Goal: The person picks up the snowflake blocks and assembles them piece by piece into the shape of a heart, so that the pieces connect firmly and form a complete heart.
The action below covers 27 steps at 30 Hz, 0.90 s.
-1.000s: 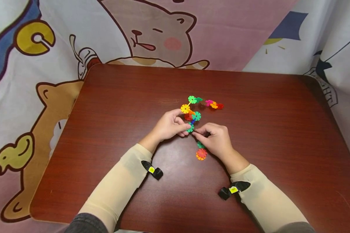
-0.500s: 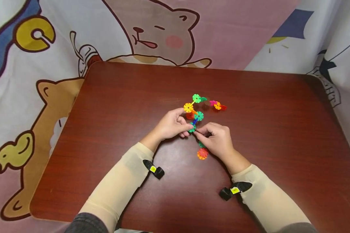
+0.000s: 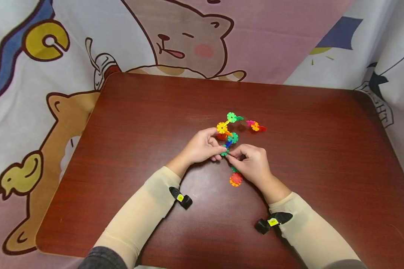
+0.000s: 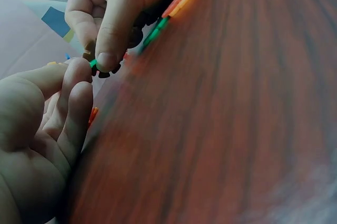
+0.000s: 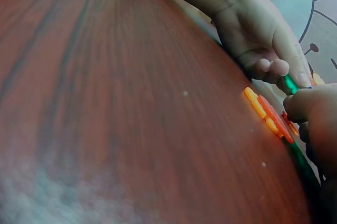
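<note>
My left hand [image 3: 204, 146] pinches a green notched plastic disc [image 3: 224, 152] between thumb and fingers. This disc is one end of a curving chain of snowflake discs, with a blue disc [image 3: 229, 144], a teal disc [image 3: 233, 138] and a yellow disc [image 3: 222, 127] farther along. Close against it, my right hand [image 3: 250, 160] pinches a dark notched disc [image 4: 104, 74], mostly covered by the fingertips. In the left wrist view the dark disc meets the green one at the two thumbs. The right wrist view shows the green disc [image 5: 290, 84] at the left hand's fingertips.
Below the right hand, a red disc [image 3: 236, 177] overlaps an orange one, with a green disc [image 3: 234, 169] beside them. The chain's far end reaches a red disc [image 3: 262, 129] at the right. All this is over a brown wooden table [image 3: 155, 104] before a printed cloth.
The head view has shifted slightly. Both hands keep their pinch, and the chain's far end has swung a little to the right.
</note>
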Each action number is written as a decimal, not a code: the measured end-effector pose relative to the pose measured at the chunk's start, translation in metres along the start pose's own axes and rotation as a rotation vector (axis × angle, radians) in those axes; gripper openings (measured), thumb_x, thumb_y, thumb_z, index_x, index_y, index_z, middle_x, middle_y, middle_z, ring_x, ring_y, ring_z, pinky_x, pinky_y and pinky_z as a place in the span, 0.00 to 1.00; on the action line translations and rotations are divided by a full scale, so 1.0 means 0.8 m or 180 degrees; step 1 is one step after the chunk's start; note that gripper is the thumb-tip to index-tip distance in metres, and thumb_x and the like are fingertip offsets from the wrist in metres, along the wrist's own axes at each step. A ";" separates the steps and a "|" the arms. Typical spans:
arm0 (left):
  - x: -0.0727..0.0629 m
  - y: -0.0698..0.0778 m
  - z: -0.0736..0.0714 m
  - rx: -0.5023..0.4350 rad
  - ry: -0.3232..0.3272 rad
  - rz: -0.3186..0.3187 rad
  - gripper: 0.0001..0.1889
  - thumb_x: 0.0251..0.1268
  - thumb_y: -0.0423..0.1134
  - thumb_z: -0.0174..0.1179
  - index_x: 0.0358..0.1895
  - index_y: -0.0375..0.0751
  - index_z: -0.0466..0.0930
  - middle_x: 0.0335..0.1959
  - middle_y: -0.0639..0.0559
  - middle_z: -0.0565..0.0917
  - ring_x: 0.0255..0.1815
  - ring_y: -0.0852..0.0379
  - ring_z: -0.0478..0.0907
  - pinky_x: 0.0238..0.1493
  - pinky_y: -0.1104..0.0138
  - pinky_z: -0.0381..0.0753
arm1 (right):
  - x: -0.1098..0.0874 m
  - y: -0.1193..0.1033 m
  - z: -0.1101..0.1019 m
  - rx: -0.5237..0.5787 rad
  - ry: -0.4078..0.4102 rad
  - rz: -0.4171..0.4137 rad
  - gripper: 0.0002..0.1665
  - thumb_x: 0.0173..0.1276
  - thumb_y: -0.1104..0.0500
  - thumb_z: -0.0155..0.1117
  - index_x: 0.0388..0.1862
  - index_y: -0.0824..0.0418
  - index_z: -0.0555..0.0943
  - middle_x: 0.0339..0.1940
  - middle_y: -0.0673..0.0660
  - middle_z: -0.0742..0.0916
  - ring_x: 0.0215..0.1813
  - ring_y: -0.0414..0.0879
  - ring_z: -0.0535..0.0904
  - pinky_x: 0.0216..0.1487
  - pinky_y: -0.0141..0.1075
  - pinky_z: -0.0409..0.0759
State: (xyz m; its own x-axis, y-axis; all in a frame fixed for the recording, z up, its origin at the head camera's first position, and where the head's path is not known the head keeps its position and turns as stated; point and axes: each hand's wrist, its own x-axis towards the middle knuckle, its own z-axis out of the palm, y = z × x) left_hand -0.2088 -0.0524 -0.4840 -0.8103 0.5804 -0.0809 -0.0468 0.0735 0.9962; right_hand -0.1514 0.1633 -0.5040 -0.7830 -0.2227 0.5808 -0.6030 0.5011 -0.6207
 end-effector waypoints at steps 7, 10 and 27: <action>0.005 -0.001 0.004 0.0166 0.0220 -0.0167 0.30 0.73 0.33 0.70 0.72 0.27 0.70 0.36 0.43 0.90 0.29 0.50 0.90 0.34 0.56 0.92 | 0.005 0.000 -0.001 -0.0108 0.0278 0.0106 0.13 0.48 0.69 0.90 0.26 0.60 0.91 0.26 0.50 0.90 0.24 0.41 0.82 0.31 0.23 0.78; 0.005 0.000 0.005 0.0211 0.0257 -0.0243 0.26 0.74 0.38 0.70 0.69 0.28 0.76 0.36 0.45 0.91 0.30 0.50 0.90 0.33 0.57 0.92 | 0.007 -0.001 0.000 -0.0071 0.0367 0.0185 0.12 0.49 0.69 0.89 0.26 0.59 0.91 0.26 0.49 0.91 0.24 0.41 0.82 0.33 0.20 0.77; 0.003 -0.003 0.000 -0.0272 0.0772 -0.0131 0.14 0.79 0.33 0.64 0.60 0.32 0.81 0.44 0.39 0.89 0.42 0.46 0.92 0.39 0.56 0.92 | 0.012 0.029 -0.042 0.0183 -0.0992 0.0178 0.16 0.52 0.59 0.88 0.36 0.53 0.88 0.34 0.46 0.86 0.37 0.42 0.77 0.38 0.32 0.75</action>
State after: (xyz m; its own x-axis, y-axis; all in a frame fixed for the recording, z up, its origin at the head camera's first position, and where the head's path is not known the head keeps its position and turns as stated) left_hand -0.2104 -0.0510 -0.4862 -0.9225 0.3663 -0.1215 -0.1234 0.0182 0.9922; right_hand -0.1680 0.2013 -0.4950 -0.8189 -0.4460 0.3611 -0.5583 0.4737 -0.6811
